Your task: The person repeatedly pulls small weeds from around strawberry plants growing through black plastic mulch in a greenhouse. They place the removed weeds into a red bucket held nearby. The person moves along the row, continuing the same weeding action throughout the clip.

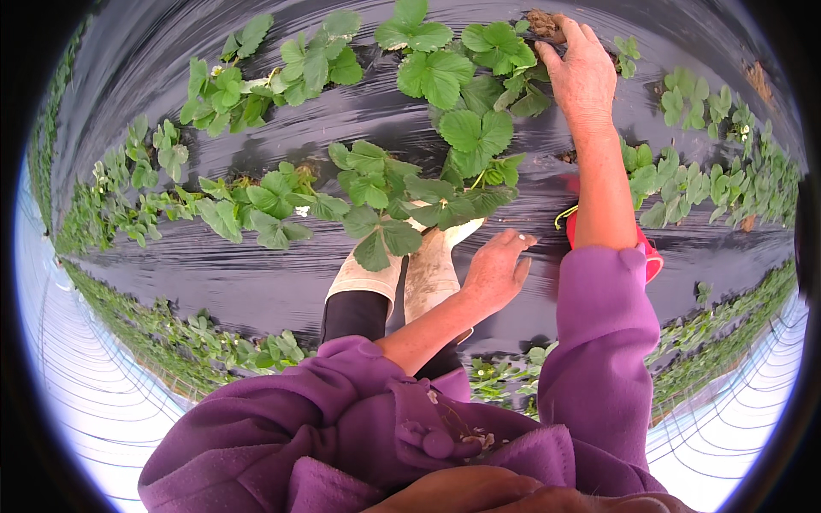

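My right hand point(582, 74) reaches to the far bed, its fingers spread at a clump of brown soil point(542, 24) beside a strawberry plant point(497, 48). Whether the fingertips grip the clump, I cannot tell. My left hand point(499, 269) hangs lower, right of my light boots, fingers loosely bent, with a small white speck on one finger and no object visible in it. Under my right forearm a red container point(651, 260) is partly hidden. Strawberry leaves point(385, 240) overlap the tops of the boots point(431, 272).
Black plastic mulch point(256, 276) covers the beds. Rows of strawberry plants point(276, 192) run left and right, a few with white flowers. Another plant row point(712, 186) lies right of my forearm. More rows stand behind me, below curved greenhouse walls point(96, 397).
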`<action>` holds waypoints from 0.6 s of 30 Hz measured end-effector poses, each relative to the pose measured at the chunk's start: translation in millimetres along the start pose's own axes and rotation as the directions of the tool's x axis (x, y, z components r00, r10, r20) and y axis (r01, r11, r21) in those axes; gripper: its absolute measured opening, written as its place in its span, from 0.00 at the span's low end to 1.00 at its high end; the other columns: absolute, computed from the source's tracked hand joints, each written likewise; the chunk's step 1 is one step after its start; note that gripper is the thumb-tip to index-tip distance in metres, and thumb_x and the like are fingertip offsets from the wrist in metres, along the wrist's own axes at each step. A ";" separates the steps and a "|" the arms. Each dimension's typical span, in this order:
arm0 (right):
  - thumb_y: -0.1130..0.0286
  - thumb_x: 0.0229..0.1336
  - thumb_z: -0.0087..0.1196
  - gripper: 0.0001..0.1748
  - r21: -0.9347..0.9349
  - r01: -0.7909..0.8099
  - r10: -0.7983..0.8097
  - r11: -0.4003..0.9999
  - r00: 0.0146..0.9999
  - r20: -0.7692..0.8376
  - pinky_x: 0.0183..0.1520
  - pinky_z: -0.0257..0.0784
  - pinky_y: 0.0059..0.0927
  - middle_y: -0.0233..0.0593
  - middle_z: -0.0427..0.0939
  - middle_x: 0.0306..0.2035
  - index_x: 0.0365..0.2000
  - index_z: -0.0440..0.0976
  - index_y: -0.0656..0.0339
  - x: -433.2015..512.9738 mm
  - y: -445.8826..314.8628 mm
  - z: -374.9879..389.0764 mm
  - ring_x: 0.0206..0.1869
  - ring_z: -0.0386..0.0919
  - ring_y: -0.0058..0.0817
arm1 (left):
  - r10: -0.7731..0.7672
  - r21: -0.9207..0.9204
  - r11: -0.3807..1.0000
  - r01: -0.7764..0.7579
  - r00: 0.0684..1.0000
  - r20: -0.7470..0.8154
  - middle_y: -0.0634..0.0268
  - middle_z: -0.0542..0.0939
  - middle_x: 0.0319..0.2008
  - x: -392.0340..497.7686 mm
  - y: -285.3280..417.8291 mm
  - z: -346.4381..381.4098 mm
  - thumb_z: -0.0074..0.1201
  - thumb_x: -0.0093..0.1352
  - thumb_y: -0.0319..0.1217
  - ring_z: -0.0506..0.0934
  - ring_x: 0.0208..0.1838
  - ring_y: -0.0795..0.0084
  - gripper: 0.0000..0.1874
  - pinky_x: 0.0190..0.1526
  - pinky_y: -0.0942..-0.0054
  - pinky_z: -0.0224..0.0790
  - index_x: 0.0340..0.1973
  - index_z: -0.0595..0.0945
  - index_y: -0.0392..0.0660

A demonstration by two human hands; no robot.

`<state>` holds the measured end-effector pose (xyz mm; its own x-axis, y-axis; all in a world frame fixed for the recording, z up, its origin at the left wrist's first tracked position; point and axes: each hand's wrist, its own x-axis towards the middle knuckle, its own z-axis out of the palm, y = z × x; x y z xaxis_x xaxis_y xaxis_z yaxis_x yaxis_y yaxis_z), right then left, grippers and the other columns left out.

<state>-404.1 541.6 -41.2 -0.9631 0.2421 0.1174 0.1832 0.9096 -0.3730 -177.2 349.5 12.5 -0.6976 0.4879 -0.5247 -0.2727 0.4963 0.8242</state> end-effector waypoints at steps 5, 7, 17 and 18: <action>0.64 0.64 0.65 0.13 -0.062 0.010 -0.005 0.998 0.997 0.076 0.47 0.80 0.46 0.38 0.81 0.42 0.49 0.85 0.48 -18.0 8.1 -9.5 0.46 0.84 0.44 | 0.002 -0.001 1.000 -0.002 1.000 -0.006 0.53 0.83 0.47 0.5 -0.5 3.8 0.63 0.68 0.21 0.84 0.51 0.47 0.19 0.53 0.55 0.80 0.55 0.84 0.41; 0.65 0.65 0.63 0.12 -0.060 0.087 -0.079 0.994 0.988 0.136 0.47 0.80 0.46 0.39 0.81 0.42 0.48 0.85 0.48 -26.6 6.3 -10.2 0.45 0.83 0.45 | -0.001 0.003 1.000 0.001 1.000 0.002 0.53 0.83 0.47 0.4 -0.4 4.7 0.63 0.68 0.21 0.84 0.51 0.48 0.18 0.53 0.55 0.80 0.55 0.84 0.41; 0.70 0.66 0.56 0.18 -0.543 0.140 0.144 0.828 0.883 0.447 0.39 0.86 0.45 0.48 0.90 0.33 0.53 0.76 0.68 -26.8 -41.2 4.2 0.36 0.92 0.43 | -0.015 -0.008 1.000 0.016 0.999 0.049 0.51 0.81 0.47 -0.3 0.4 6.4 0.61 0.69 0.22 0.81 0.53 0.46 0.18 0.56 0.51 0.77 0.55 0.84 0.39; 0.70 0.65 0.56 0.19 -0.547 0.133 0.151 0.827 0.883 0.443 0.40 0.86 0.46 0.48 0.90 0.34 0.54 0.76 0.68 -22.7 -43.9 5.0 0.37 0.92 0.43 | -0.022 -0.021 1.000 0.024 0.998 0.066 0.50 0.80 0.48 -0.1 0.0 6.6 0.61 0.69 0.22 0.80 0.54 0.45 0.18 0.57 0.49 0.76 0.55 0.84 0.37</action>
<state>-391.3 494.5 -32.1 -0.9106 0.2016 -0.3608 0.1312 0.9688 0.2102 -172.7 354.3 11.2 -0.6463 0.5229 -0.5558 -0.3028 0.4928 0.8158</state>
